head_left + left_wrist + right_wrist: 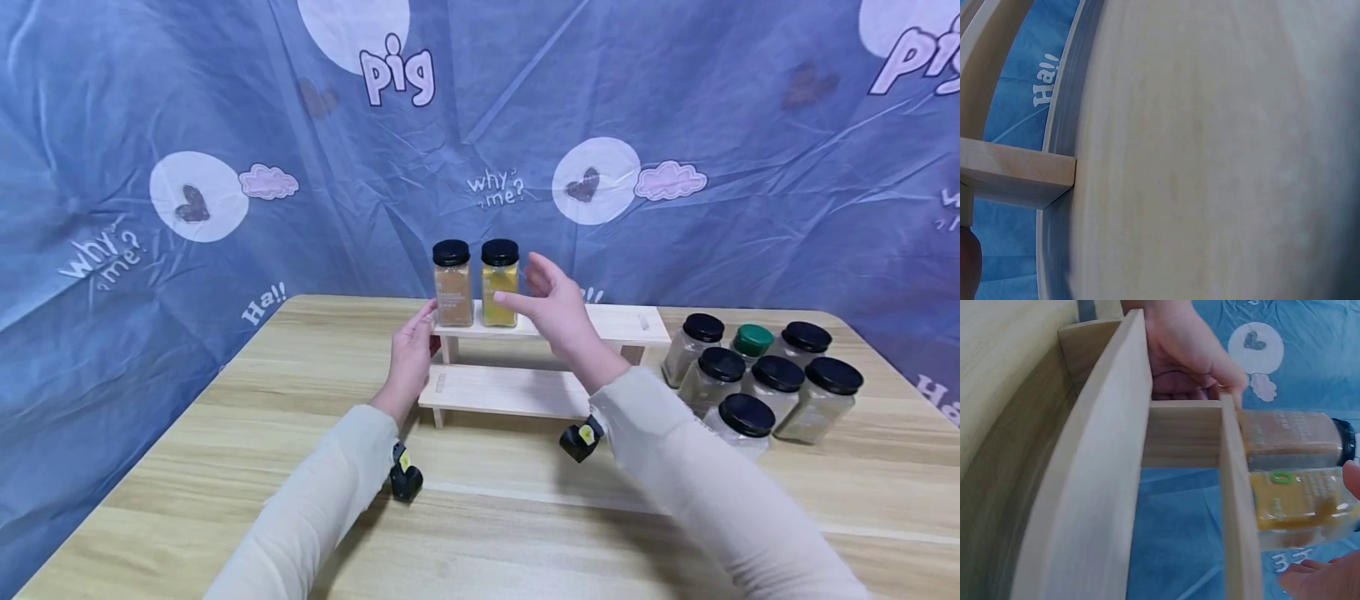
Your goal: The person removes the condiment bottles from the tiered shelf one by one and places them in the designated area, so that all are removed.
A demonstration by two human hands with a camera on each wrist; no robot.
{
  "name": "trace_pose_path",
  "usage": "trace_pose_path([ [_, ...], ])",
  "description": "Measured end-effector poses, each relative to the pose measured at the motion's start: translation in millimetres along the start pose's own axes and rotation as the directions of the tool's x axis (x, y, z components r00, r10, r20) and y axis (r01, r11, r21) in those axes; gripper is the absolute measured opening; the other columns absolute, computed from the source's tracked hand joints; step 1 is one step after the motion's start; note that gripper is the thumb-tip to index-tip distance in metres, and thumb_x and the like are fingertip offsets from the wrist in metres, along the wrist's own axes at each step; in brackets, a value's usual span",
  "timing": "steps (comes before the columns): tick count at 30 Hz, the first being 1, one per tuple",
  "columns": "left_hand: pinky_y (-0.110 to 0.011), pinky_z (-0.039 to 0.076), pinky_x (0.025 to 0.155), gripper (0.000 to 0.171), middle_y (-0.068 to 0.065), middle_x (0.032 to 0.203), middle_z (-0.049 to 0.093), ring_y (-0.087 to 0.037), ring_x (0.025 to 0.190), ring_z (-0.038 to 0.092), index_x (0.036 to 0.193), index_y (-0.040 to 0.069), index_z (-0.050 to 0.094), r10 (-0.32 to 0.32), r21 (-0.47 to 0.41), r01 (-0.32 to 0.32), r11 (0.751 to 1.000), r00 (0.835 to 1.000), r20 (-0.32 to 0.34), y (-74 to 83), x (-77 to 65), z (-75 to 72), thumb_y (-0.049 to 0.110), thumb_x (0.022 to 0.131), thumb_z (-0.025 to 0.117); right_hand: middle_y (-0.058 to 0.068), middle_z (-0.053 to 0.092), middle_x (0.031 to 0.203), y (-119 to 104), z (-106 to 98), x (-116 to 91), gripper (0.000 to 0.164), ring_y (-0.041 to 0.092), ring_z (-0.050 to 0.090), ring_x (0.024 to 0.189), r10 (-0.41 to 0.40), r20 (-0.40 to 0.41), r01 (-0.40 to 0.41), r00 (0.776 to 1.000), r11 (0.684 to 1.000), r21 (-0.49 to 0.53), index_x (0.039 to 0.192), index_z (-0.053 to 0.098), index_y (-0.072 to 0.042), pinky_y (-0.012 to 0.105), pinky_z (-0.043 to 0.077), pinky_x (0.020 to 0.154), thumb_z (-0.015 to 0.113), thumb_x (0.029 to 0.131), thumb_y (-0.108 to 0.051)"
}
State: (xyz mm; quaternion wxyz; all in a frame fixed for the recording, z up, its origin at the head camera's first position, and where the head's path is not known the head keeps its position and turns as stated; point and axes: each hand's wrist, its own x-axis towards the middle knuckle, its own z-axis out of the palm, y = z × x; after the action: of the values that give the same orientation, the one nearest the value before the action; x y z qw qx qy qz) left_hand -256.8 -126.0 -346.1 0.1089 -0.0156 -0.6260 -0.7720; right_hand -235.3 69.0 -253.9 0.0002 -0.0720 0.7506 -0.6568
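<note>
A two-tier wooden shelf (pixel 510 390) stands on the table. On the left of its upper board are two square spice jars with black lids, one with brown powder (pixel 453 292) and one with yellow powder (pixel 501 275). My left hand (pixel 411 350) grips the upper board's left end, thumb at the edge and fingers curled below, as the right wrist view shows. Beside the yellow jar, my right hand (pixel 558 312) is spread, its thumb in front of the jar and its fingers to the right. In the left wrist view, the shelf's wooden end (pixel 1019 169) shows beside a fingertip.
Several jars stand grouped on the table right of the shelf, most with black lids (pixel 777 372) and one with a green lid (pixel 753 339). A blue printed curtain (pixel 420 183) hangs behind the wooden table (pixel 225 467).
</note>
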Motion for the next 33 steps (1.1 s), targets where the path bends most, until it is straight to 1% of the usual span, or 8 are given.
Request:
trace_pose_path([
  [3, -0.037, 0.042, 0.100, 0.041, -0.013, 0.139, 0.046, -0.027, 0.117, 0.052, 0.135, 0.007, 0.048, 0.001, -0.001, -0.001, 1.000, 1.000, 0.003, 0.0, 0.4, 0.5, 0.010, 0.095, 0.037, 0.007, 0.031, 0.150, 3, 6, 4, 0.085, 0.020, 0.030, 0.136, -0.009, -0.013, 0.009, 1.000, 1.000, -0.011, 0.148, 0.022, -0.016, 0.035, 0.031, 0.109, 0.072, 0.080, -0.017],
  [7, -0.037, 0.042, 0.099, 0.041, -0.012, 0.139, 0.047, -0.026, 0.117, 0.052, 0.134, 0.007, 0.049, 0.003, -0.005, -0.003, 1.000, 1.000, -0.002, -0.5, 1.0, 1.0, 0.011, 0.095, 0.038, 0.009, 0.032, 0.149, 7, 13, 7, 0.087, 0.020, 0.033, 0.134, -0.033, -0.029, 0.033, 0.999, 0.999, 0.010, 0.148, 0.020, -0.013, 0.032, 0.033, 0.107, 0.073, 0.078, -0.010],
  [12, -0.038, 0.042, 0.100, 0.041, -0.012, 0.139, 0.046, -0.027, 0.118, 0.051, 0.134, 0.007, 0.049, 0.012, -0.005, -0.012, 1.000, 1.000, 0.001, -1.8, 1.3, 1.2, 0.010, 0.094, 0.038, 0.009, 0.039, 0.145, 13, 19, 10, 0.087, 0.021, 0.041, 0.129, -0.071, -0.042, 0.072, 0.997, 0.997, 0.011, 0.147, 0.025, -0.012, 0.031, 0.040, 0.102, 0.074, 0.076, -0.006],
  [18, -0.038, 0.042, 0.100, 0.041, -0.012, 0.138, 0.047, -0.027, 0.117, 0.052, 0.134, 0.007, 0.049, 0.010, -0.008, -0.010, 1.000, 1.000, -0.001, -2.9, 1.9, 2.1, 0.010, 0.094, 0.039, 0.010, 0.048, 0.137, 19, 23, 10, 0.080, 0.022, 0.049, 0.122, -0.141, -0.070, 0.138, 0.987, 0.989, -0.046, 0.142, 0.034, -0.012, 0.031, 0.042, 0.099, 0.076, 0.074, -0.006],
  [21, -0.038, 0.043, 0.099, 0.041, -0.012, 0.138, 0.048, -0.026, 0.115, 0.053, 0.133, 0.008, 0.050, 0.014, -0.002, -0.014, 1.000, 1.000, -0.003, -2.1, 1.7, 2.3, 0.010, 0.094, 0.039, 0.010, 0.052, 0.133, 20, 24, 11, 0.078, 0.024, 0.053, 0.117, -0.163, -0.093, 0.154, 0.982, 0.984, -0.094, 0.140, 0.037, -0.011, 0.033, 0.044, 0.097, 0.077, 0.073, -0.007],
  [26, -0.038, 0.043, 0.098, 0.041, -0.013, 0.137, 0.048, -0.023, 0.112, 0.055, 0.133, 0.007, 0.049, 0.028, -0.002, -0.028, 1.000, 1.000, 0.000, -2.3, 1.9, 1.7, 0.010, 0.094, 0.038, 0.012, 0.057, 0.128, 20, 27, 11, 0.077, 0.025, 0.057, 0.111, -0.173, -0.139, 0.151, 0.975, 0.976, -0.157, 0.137, 0.040, -0.011, 0.033, 0.046, 0.094, 0.079, 0.071, -0.011],
  [30, -0.038, 0.043, 0.098, 0.040, -0.013, 0.137, 0.049, -0.021, 0.110, 0.056, 0.134, 0.007, 0.049, 0.026, 0.004, -0.026, 1.000, 1.000, -0.004, -3.1, 2.1, 0.8, 0.011, 0.095, 0.038, 0.013, 0.059, 0.125, 21, 29, 12, 0.079, 0.024, 0.059, 0.109, -0.172, -0.162, 0.141, 0.972, 0.972, -0.188, 0.137, 0.038, -0.013, 0.034, 0.049, 0.090, 0.080, 0.071, -0.014],
  [33, -0.038, 0.043, 0.099, 0.040, -0.012, 0.137, 0.049, -0.022, 0.110, 0.056, 0.134, 0.008, 0.049, 0.020, 0.006, -0.020, 1.000, 1.000, -0.010, -3.4, 1.9, 0.0, 0.011, 0.095, 0.039, 0.014, 0.059, 0.124, 23, 30, 12, 0.080, 0.024, 0.059, 0.108, -0.184, -0.167, 0.149, 0.969, 0.968, -0.203, 0.138, 0.035, -0.014, 0.035, 0.050, 0.089, 0.079, 0.071, -0.016],
])
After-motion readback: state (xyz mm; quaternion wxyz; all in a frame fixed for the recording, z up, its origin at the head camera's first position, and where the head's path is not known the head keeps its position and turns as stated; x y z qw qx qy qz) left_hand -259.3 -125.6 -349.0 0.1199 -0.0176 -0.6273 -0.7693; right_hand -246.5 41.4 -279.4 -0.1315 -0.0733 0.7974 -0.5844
